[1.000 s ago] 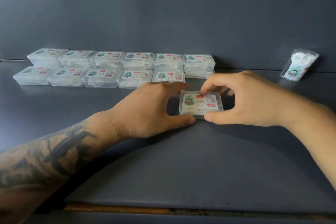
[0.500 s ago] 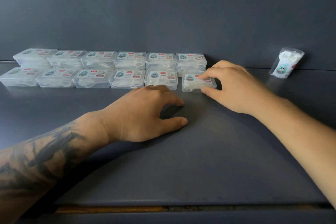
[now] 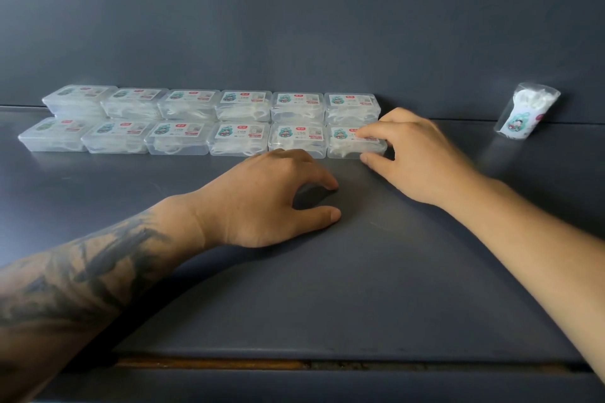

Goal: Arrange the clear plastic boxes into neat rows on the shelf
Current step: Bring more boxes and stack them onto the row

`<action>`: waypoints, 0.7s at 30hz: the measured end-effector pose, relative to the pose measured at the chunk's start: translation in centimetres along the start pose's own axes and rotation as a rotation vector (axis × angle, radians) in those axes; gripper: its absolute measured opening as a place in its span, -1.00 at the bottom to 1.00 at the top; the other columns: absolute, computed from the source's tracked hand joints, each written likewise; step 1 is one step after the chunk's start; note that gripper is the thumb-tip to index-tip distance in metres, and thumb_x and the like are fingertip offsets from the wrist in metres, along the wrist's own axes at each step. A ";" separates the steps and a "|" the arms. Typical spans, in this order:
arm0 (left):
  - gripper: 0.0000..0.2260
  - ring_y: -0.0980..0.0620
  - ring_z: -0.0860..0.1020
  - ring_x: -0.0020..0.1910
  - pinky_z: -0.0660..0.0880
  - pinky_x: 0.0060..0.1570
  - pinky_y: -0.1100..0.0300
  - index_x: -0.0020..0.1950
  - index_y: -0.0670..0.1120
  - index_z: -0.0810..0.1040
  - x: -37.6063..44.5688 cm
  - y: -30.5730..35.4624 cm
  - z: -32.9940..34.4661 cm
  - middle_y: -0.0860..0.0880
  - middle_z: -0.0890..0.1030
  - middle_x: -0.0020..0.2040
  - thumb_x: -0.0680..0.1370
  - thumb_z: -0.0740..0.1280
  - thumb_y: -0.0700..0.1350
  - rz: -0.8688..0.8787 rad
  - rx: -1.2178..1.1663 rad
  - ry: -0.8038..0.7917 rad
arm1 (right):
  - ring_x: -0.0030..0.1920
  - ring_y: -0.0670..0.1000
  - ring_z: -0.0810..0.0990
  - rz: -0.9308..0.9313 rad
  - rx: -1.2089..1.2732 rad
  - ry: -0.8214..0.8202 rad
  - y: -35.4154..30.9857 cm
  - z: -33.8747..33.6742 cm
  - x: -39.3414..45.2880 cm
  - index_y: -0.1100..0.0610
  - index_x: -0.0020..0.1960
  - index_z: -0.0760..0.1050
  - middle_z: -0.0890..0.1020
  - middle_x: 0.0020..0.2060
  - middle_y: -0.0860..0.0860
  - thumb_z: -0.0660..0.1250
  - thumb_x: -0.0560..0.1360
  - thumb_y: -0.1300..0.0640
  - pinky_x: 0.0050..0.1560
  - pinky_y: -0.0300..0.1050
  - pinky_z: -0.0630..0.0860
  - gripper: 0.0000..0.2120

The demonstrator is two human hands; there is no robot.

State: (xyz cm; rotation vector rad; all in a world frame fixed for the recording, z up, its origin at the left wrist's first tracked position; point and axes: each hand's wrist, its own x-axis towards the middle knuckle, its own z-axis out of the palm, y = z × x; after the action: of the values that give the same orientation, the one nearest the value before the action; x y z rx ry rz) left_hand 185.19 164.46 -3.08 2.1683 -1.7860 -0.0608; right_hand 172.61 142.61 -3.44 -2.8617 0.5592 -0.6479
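While both forearms run out of the bottom corners of the head view, the elbows are cut off, and the left forearm [image 3: 98,278] carries a dark tattoo whose design is too blurred to read. The left hand [image 3: 271,199] hides the lower front edge of the fifth front-row box [image 3: 296,139], and the right hand [image 3: 415,157] covers the right end of the last front-row box [image 3: 355,142], so that box's far corner cannot be seen. Label print on every lid is too small to make out; only red tags and a teal cartoon patch show.

Twelve clear plastic boxes sit on the dark grey shelf [image 3: 376,271] in two rows of six: the back row [image 3: 212,103] against the rear wall [image 3: 294,10], the front row [image 3: 176,141] just before it, boxes side by side and touching. They are flat, rounded, see-through, with white contents inside.

The right hand pinches that last front-row box, forefinger on the lid, thumb against the front wall. The left hand rests on the shelf, fingers loosely curled, thumb stretched forward, holding nothing.

Well apart to the right, a small clear bag [image 3: 527,114] of white pieces leans against the wall. A brownish strip [image 3: 212,363] runs along the shelf's front edge.
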 end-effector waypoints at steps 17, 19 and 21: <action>-0.51 0.01 0.39 0.48 0.33 0.46 -0.02 0.56 0.15 0.35 -2.1 3.9 0.8 0.08 0.42 0.51 0.67 0.04 0.28 -0.200 0.235 -0.052 | 0.45 0.12 0.36 0.109 -0.056 -0.081 -1.5 -1.8 -3.1 -0.12 0.60 0.19 0.27 0.52 -0.09 0.24 0.59 -0.18 0.30 0.11 0.49 -0.38; -0.50 -0.02 0.33 0.52 0.27 0.51 -0.05 0.58 0.13 0.31 -2.8 5.1 1.0 0.06 0.36 0.56 0.67 0.06 0.27 -0.278 0.209 -0.058 | 0.46 0.14 0.37 0.160 -0.047 -0.105 -1.9 -1.9 -4.8 -0.08 0.60 0.21 0.30 0.52 -0.05 0.22 0.60 -0.22 0.32 0.09 0.46 -0.38; -0.47 -0.04 0.27 0.56 0.21 0.54 -0.12 0.59 0.11 0.29 -3.8 6.2 1.5 0.05 0.31 0.60 0.67 0.05 0.29 -0.306 0.191 -0.052 | 0.47 0.14 0.37 0.194 -0.043 -0.126 -2.1 -2.1 -7.1 -0.06 0.58 0.25 0.30 0.54 -0.03 0.18 0.61 -0.27 0.38 0.09 0.42 -0.40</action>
State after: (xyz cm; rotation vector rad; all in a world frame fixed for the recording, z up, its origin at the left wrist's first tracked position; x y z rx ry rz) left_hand 178.11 166.73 -3.45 2.5838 -1.5249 -0.0194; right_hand 166.42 147.21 -3.85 -2.8143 0.8259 -0.4256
